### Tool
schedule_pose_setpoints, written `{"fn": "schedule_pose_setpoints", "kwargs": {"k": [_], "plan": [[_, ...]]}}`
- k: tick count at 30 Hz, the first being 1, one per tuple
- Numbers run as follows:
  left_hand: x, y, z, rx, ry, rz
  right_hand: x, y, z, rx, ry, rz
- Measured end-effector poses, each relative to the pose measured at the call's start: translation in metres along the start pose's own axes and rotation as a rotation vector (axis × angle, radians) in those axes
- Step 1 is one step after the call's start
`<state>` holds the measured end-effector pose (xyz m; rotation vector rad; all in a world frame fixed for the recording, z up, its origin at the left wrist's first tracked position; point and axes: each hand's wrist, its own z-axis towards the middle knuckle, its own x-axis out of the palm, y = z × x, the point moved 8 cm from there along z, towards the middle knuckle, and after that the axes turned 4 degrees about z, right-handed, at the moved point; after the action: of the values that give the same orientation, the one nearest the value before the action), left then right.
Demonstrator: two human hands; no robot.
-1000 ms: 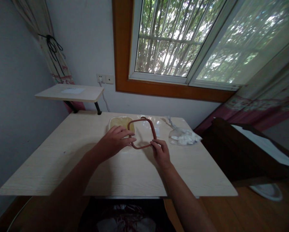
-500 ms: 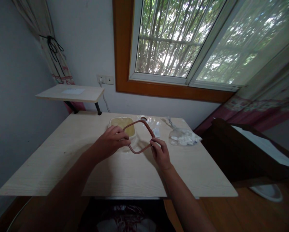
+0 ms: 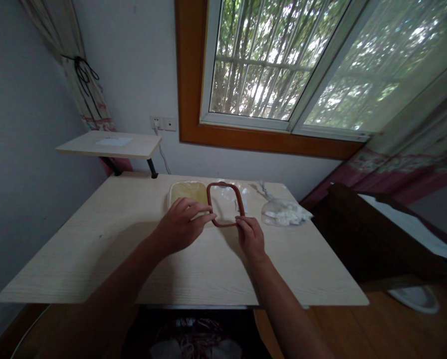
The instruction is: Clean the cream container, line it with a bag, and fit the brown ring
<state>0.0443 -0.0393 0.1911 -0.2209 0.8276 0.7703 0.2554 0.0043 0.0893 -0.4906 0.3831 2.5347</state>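
A reddish-brown, rounded rectangular frame (image 3: 240, 202) is held above the middle of the table, its open centre facing me. Its lower right corner is pinched between the thumb and fingers of my right hand (image 3: 251, 238). At the lower left side, the fingertips of my left hand (image 3: 182, 224) are closed on the frame. Partly behind my left hand stands a pale, squarish container (image 3: 169, 195) with a thin yellowish liner; its front is mostly hidden by the hand.
Right of my hands lies a clear plastic bag (image 3: 285, 212) of white pieces. Clear plastic film lies behind the frame. The pale wooden table (image 3: 283, 279) has a raised shelf (image 3: 141, 144) at its back left. A dark piece of furniture (image 3: 388, 239) stands to the right.
The frame has turned from a slanted, diamond-like pose to a more upright rectangle. My left hand has shifted right, closer to my right hand, which has barely moved.
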Motion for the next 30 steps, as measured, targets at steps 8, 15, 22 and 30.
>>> {"fn": "schedule_pose_setpoints", "kwargs": {"k": [8, 15, 22, 30], "plan": [[0.021, -0.028, 0.015, -0.012, 0.019, 0.124, -0.003, 0.010, 0.001, -0.057, 0.010, -0.018], [0.019, -0.014, 0.019, -0.070, 0.047, 0.108, -0.004, 0.005, 0.002, -0.011, -0.004, -0.018], [-0.028, 0.063, 0.001, -0.315, -0.184, 0.041, -0.014, -0.005, 0.002, 0.087, -0.121, -0.032], [-0.040, 0.137, -0.033, -0.542, -0.175, -0.171, -0.005, -0.010, 0.002, 0.111, -0.051, -0.042]]}}
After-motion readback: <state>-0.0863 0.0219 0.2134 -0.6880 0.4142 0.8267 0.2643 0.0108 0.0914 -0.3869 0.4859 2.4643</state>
